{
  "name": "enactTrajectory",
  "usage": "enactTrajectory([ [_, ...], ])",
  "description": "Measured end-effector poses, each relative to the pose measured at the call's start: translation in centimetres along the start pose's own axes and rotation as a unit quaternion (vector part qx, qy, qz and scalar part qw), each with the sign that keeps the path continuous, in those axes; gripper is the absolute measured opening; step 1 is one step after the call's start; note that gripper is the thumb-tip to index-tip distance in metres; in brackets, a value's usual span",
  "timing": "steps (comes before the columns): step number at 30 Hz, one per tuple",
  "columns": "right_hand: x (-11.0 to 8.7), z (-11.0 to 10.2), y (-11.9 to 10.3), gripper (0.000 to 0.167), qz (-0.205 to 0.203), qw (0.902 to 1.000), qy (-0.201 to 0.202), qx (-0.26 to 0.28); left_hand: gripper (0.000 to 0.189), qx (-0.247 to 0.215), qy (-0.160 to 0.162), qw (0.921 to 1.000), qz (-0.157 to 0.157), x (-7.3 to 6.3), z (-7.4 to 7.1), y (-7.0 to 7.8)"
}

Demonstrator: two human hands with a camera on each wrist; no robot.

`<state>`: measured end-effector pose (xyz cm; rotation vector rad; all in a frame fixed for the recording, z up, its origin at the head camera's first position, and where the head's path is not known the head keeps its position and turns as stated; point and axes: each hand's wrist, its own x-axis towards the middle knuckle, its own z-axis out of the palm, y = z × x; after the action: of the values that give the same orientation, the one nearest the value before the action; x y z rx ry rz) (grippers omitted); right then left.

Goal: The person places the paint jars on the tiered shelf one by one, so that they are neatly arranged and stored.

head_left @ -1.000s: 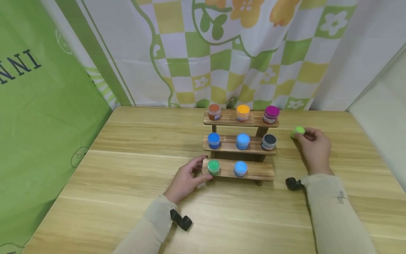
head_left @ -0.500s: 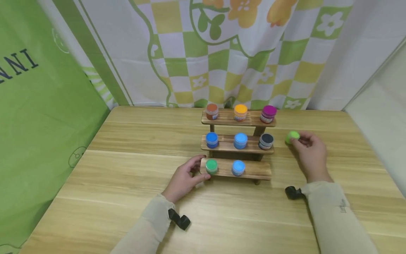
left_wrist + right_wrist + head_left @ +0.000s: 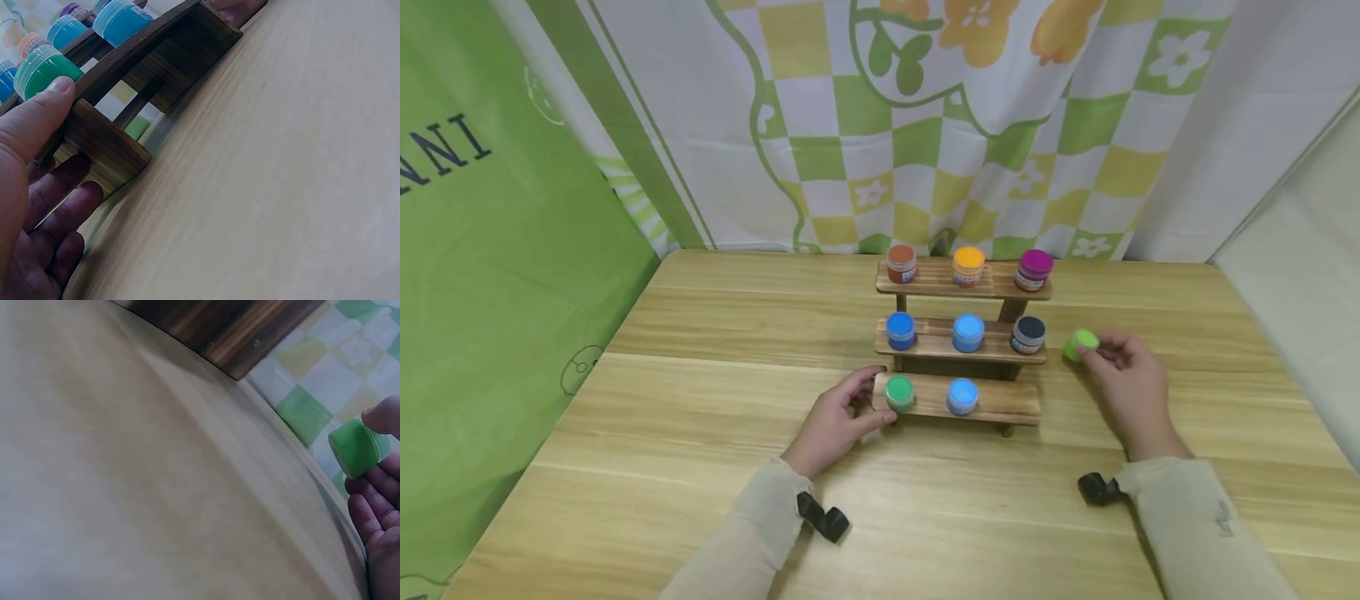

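Three stepped shelves make up a wooden display stand point(image 3: 1000, 407). At the left end of its lowest step, my left hand point(image 3: 831, 427) holds the board, thumb at the front edge by a green paint jar point(image 3: 899, 393) and fingers behind the end. A light blue paint jar point(image 3: 962, 397) stands on the same step. To the right of the stand, my right hand point(image 3: 1131, 387) pinches a lime green paint jar point(image 3: 1081, 345) between thumb and fingers. In the right wrist view, that lime green jar point(image 3: 357, 449) is tilted and held above the table.
Dark blue point(image 3: 900, 331), light blue point(image 3: 967, 333) and black jars point(image 3: 1028, 334) line the middle step. Brown point(image 3: 902, 264), orange point(image 3: 968, 266) and purple jars point(image 3: 1034, 269) stand on the top one. A checked curtain point(image 3: 865, 167) hangs behind the wooden table point(image 3: 700, 400).
My right hand has moved left and toward the front with the lime green jar, closer to the stand. The left hand stays at the end of the lowest step.
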<state>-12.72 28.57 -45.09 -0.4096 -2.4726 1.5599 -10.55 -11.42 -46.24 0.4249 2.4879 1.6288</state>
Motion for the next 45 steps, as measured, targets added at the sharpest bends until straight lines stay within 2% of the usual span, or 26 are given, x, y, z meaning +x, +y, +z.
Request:
enactTrajectory([
  [11, -3.0, 0.4, -0.1, 0.033, -0.028, 0.9985, -0.030, 0.036, 0.063, 0.003, -0.001, 1.0000, 0.004, 0.0, 0.0, 0.1],
  [14, -3.7, 0.5, -0.3, 0.028, -0.033, 0.9959, -0.037, 0.075, 0.063, 0.005, 0.000, 1.0000, 0.005, -0.1, 0.0, 0.1],
  [16, -4.2, 0.7, -0.4, 0.022, -0.042, 0.9901, -0.047, 0.125, 0.063, 0.006, 0.000, 1.0000, 0.005, -0.1, 0.0, 0.1],
  [17, -4.4, 0.8, -0.4, 0.019, -0.048, 0.9848, -0.054, 0.158, 0.063, 0.006, 0.000, 1.0000, 0.005, -0.1, 0.0, 0.1],
  [19, -4.8, 1.1, -0.4, 0.017, -0.066, 0.9658, -0.077, 0.239, 0.063, 0.007, 0.000, 1.0000, 0.005, -0.1, -0.1, 0.0],
  [22, -5.2, 1.3, -0.4, 0.022, -0.096, 0.9235, -0.124, 0.350, 0.063, 0.006, 0.001, 1.0000, 0.004, -0.1, -0.1, 0.0],
  [24, -5.3, 1.4, -0.4, 0.027, -0.107, 0.8985, -0.153, 0.397, 0.063, 0.006, 0.000, 1.0000, 0.005, -0.1, -0.1, 0.0],
  [26, -5.5, 1.4, -0.4, 0.032, -0.113, 0.8853, -0.172, 0.417, 0.063, 0.005, -0.001, 1.0000, 0.005, -0.1, 0.0, 0.0],
  [27, -5.5, 1.4, -0.4, 0.033, -0.115, 0.8818, -0.180, 0.421, 0.064, 0.005, -0.002, 1.0000, 0.005, 0.0, 0.0, -0.1],
  [29, -5.6, 1.4, -0.3, 0.035, -0.115, 0.8805, -0.190, 0.419, 0.064, 0.004, -0.002, 1.0000, 0.005, 0.0, 0.0, -0.1],
  [34, -5.7, 1.6, -0.3, 0.029, -0.114, 0.8908, -0.202, 0.391, 0.064, 0.006, 0.000, 1.0000, 0.005, -0.1, 0.0, 0.0],
  [40, -5.8, 1.8, -0.5, 0.038, -0.112, 0.8981, -0.209, 0.370, 0.064, 0.010, 0.001, 0.9999, 0.006, 0.0, 0.0, 0.0],
  [45, -6.1, 2.3, -0.9, 0.040, -0.120, 0.9128, -0.215, 0.325, 0.065, 0.010, 0.000, 0.9999, 0.006, 0.0, 0.0, 0.0],
])
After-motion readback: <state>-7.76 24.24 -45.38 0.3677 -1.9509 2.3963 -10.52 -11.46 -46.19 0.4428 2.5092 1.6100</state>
